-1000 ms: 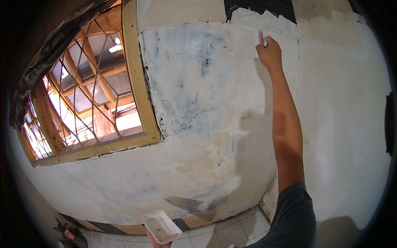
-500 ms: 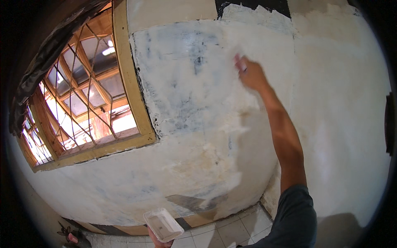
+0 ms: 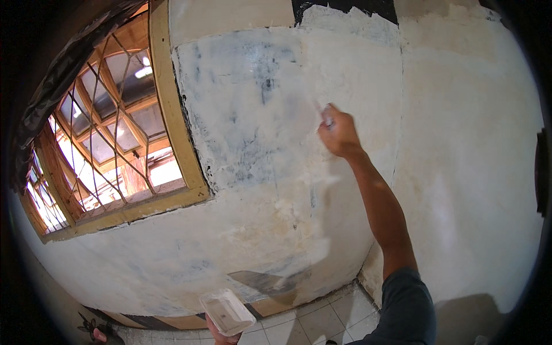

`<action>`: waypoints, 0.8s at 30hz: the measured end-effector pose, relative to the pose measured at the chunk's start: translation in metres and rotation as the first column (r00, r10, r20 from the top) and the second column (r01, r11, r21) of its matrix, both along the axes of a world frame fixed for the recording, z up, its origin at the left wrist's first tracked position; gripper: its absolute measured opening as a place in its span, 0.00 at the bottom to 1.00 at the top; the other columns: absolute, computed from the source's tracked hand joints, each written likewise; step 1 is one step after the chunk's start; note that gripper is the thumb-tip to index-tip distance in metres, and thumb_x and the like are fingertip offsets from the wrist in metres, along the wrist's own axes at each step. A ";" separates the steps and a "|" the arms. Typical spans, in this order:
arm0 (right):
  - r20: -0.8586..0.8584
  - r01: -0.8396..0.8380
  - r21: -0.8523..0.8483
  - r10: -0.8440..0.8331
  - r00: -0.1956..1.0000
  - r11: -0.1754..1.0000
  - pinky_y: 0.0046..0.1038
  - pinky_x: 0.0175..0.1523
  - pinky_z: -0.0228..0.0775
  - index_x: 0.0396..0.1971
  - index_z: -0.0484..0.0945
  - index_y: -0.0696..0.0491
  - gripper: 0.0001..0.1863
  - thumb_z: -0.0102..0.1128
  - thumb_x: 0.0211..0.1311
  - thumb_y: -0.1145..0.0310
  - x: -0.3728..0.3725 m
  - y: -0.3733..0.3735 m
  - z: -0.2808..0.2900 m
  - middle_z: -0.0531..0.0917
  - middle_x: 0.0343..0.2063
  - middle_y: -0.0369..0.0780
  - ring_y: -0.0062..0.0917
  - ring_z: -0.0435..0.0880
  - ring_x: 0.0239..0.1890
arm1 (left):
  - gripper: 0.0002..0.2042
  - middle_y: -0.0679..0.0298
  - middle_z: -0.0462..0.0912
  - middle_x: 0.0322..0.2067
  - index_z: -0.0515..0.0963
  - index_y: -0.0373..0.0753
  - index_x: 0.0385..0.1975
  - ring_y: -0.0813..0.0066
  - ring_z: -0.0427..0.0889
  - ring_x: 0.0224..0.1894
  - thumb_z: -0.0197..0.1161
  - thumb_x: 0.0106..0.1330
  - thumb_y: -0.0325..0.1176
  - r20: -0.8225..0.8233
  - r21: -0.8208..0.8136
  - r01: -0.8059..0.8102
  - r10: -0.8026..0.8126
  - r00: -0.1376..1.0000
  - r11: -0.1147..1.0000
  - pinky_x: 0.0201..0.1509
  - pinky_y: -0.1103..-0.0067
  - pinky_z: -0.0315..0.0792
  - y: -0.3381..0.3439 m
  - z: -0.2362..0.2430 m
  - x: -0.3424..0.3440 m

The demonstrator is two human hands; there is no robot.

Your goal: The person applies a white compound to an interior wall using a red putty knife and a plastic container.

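Head view, tool (image 3: 328, 120) in right grip (image 3: 340, 134)

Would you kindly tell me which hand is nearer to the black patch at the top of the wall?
Right: the right hand is raised, below the black patch; the left hand is much lower, holding a white tray.

The right arm (image 3: 398, 247) stretches from the near right toward the far middle, elbow slightly bent; its bare forearm (image 3: 376, 198) slants leftward as it reaches away; the right hand (image 3: 338, 132) is curled in a grip; the left hand (image 3: 217, 334) sits low at the near edge, left of middle, partly hidden.
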State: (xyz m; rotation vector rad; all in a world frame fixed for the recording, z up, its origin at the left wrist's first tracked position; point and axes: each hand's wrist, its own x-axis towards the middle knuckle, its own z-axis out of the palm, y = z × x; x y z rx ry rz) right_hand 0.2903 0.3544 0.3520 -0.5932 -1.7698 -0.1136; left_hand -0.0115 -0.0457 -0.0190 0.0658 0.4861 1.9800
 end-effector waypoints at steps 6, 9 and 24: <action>-0.006 0.197 -0.150 -0.200 0.980 0.969 0.47 0.34 0.69 0.31 0.72 0.56 0.08 0.58 0.50 0.74 -0.005 -0.004 -0.025 0.79 0.24 0.52 0.54 0.79 0.31 | 0.32 0.58 0.78 0.57 0.68 0.48 0.65 0.45 0.81 0.53 0.39 0.70 0.63 0.004 0.039 0.057 -0.058 0.998 0.998 0.49 0.43 0.77 -0.002 -0.005 0.000; -0.013 -0.117 -0.022 0.117 0.993 0.993 0.45 0.33 0.69 0.29 0.71 0.56 0.08 0.59 0.48 0.74 -0.009 -0.015 -0.028 0.77 0.23 0.53 0.54 0.78 0.30 | 0.33 0.57 0.78 0.57 0.67 0.48 0.65 0.45 0.80 0.54 0.39 0.70 0.63 -0.079 0.103 0.125 -0.117 0.990 0.987 0.49 0.43 0.77 0.000 -0.009 -0.003; -0.408 0.172 0.141 -0.101 0.908 0.975 0.41 0.33 0.69 0.27 0.70 0.57 0.08 0.58 0.50 0.72 -0.015 0.002 0.091 0.77 0.20 0.50 0.46 0.79 0.26 | 0.33 0.57 0.76 0.59 0.67 0.50 0.66 0.43 0.80 0.54 0.39 0.68 0.64 0.026 0.097 0.047 -0.049 0.998 0.994 0.49 0.40 0.76 -0.013 -0.020 -0.014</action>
